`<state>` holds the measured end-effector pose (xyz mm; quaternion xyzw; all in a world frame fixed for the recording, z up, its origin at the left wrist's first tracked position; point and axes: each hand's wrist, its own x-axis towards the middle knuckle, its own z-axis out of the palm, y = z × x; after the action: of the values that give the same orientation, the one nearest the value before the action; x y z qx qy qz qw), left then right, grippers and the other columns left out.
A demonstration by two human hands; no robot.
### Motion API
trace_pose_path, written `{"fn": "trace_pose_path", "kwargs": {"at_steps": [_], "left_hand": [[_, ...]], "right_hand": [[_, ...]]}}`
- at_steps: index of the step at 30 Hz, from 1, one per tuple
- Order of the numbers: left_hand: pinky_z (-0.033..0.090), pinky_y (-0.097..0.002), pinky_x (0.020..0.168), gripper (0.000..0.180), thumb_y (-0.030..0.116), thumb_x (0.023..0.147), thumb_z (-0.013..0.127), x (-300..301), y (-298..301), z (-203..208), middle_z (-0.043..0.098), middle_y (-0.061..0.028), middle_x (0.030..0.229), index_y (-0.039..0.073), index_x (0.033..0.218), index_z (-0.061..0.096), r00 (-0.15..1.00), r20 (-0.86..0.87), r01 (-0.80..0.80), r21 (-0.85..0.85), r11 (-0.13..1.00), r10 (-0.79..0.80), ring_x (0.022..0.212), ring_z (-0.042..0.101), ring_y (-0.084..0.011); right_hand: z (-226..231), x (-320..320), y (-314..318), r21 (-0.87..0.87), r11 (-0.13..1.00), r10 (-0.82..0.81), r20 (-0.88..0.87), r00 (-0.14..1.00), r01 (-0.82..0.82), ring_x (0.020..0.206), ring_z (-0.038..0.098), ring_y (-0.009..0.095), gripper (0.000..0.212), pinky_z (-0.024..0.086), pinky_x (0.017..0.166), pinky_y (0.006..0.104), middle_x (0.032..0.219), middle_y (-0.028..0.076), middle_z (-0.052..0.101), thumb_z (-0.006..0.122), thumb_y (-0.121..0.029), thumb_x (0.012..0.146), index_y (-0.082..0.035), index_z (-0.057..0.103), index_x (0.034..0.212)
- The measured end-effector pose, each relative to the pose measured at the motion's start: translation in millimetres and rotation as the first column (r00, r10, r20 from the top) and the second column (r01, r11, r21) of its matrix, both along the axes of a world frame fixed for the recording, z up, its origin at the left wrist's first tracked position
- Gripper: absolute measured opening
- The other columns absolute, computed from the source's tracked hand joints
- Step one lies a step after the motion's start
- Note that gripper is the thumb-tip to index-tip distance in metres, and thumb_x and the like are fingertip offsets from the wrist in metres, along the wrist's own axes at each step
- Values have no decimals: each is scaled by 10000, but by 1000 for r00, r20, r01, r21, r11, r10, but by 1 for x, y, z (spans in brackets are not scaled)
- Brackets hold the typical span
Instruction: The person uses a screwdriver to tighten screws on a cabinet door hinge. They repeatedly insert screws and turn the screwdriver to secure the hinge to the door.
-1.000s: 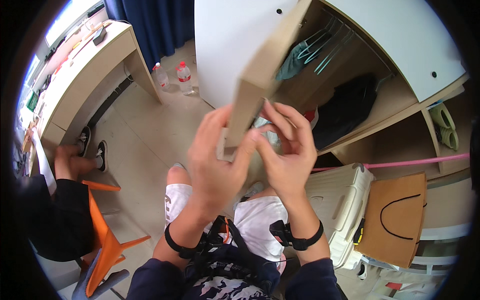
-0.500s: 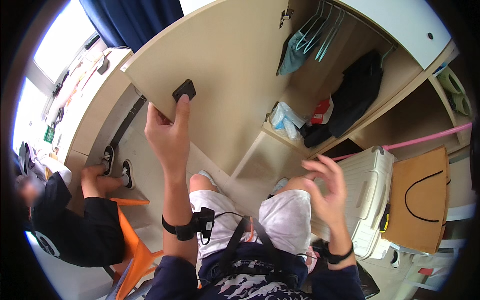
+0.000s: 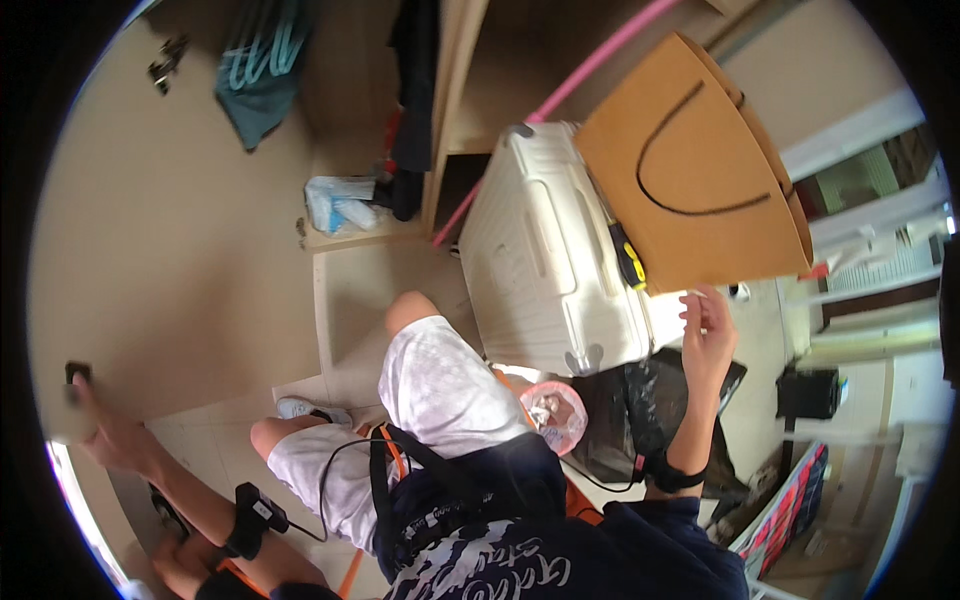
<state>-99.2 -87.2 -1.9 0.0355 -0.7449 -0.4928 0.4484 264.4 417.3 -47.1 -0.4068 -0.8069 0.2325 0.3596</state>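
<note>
My left hand (image 3: 112, 437) is at the outer edge of the wooden wardrobe door (image 3: 180, 270). Its thumb lies by the small black handle (image 3: 78, 375), and the other fingers are mostly hidden at the edge. On the right, my right hand (image 3: 708, 335) is raised with loosely bent fingers at the lower edge of a brown paper bag (image 3: 690, 160) with black cord handles. I see nothing held in it; whether the fingertips touch the bag is unclear. Left of the bag stands a white suitcase (image 3: 530, 240), with a yellow and black tool handle (image 3: 627, 257) between them.
Inside the open wardrobe are teal hangers (image 3: 265, 50), dark clothing (image 3: 412, 90) and a plastic-wrapped packet (image 3: 340, 205). A pink pole (image 3: 600, 60) slants behind the suitcase. A pink bin (image 3: 555, 415) and a black plastic bag (image 3: 640, 410) are near my right leg.
My view has swung to the right, bringing the suitcase and paper bag to the middle. My right hand has moved from above my knee to the bag's lower edge. The left hand stays at the door.
</note>
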Motion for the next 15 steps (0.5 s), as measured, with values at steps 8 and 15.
{"fn": "trace_pose_path", "kwargs": {"at_steps": [8, 15], "left_hand": [[526, -312, 805, 489, 389, 845, 757, 6, 11, 0, 677, -74, 1094, -13, 1104, 659, 1000, -1, 28, 12, 1000, -28, 918, 622, -173], [545, -311, 842, 459, 306, 857, 769, 1, -7, -2, 693, -101, 1094, -47, 1126, 657, 994, -35, 110, 74, 991, -108, 952, 650, -186]], "right_hand": [[-25, -22, 1, 128, 992, -64, 482, 874, 2, 787, 688, 347, 372, 535, 730, 403, 979, 181, 702, 729, -227, 845, 1, 641, 1126], [-42, -46, 13, 223, 975, -129, 513, 848, 13, 773, 670, 381, 349, 533, 710, 424, 879, 229, 686, 736, -242, 834, 46, 667, 1019]]}}
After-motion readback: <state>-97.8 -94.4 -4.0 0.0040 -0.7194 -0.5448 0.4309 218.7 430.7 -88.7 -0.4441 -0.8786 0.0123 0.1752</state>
